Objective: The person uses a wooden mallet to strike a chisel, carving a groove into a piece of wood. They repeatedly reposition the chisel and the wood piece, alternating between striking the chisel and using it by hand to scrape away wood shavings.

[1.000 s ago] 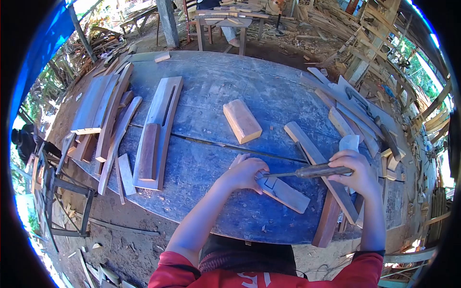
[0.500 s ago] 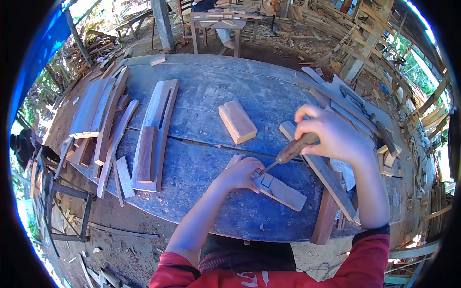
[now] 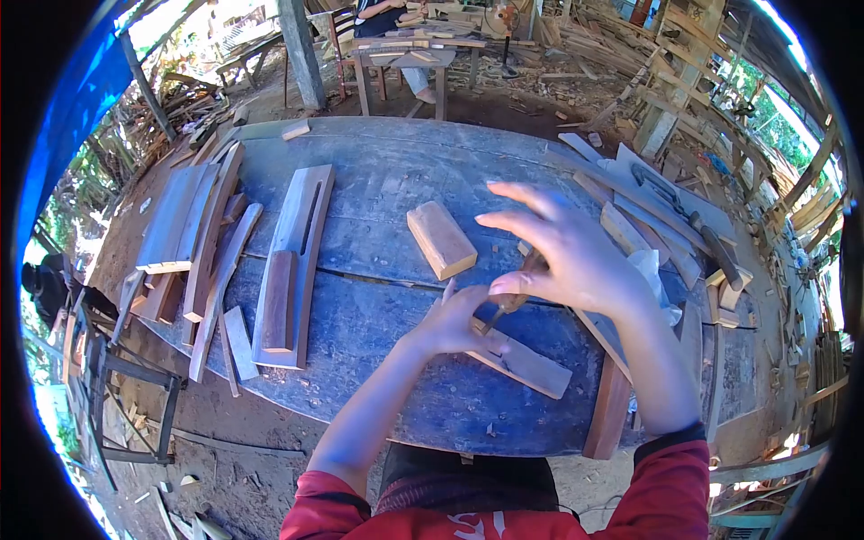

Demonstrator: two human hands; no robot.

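Note:
A chisel (image 3: 509, 302) with a brown wooden handle stands tilted over a small wooden piece (image 3: 531, 364) that lies on the blue table. My left hand (image 3: 447, 324) rests on the far end of this piece, its fingers and thumb closed about the chisel's blade. Pencil-like dark marks show on the wood near the blade. Above the handle is my right hand (image 3: 567, 252), fingers spread apart and thumb against the handle, partly covering it. Just beyond both hands sits a thick wooden block (image 3: 442, 239).
Slotted board (image 3: 292, 243) and stacked planks (image 3: 184, 211) lie on the table (image 3: 369, 360) at left. At right are long wood strips (image 3: 610, 405), a clamp (image 3: 661, 186) and a hammer-like tool (image 3: 715, 243). Another person (image 3: 382, 16) sits behind a farther bench (image 3: 405, 56).
My right hand has opened its fingers and moved left, nearer my left hand. The chisel has gone from a low slant to a steeper tilt. The view has shifted slightly.

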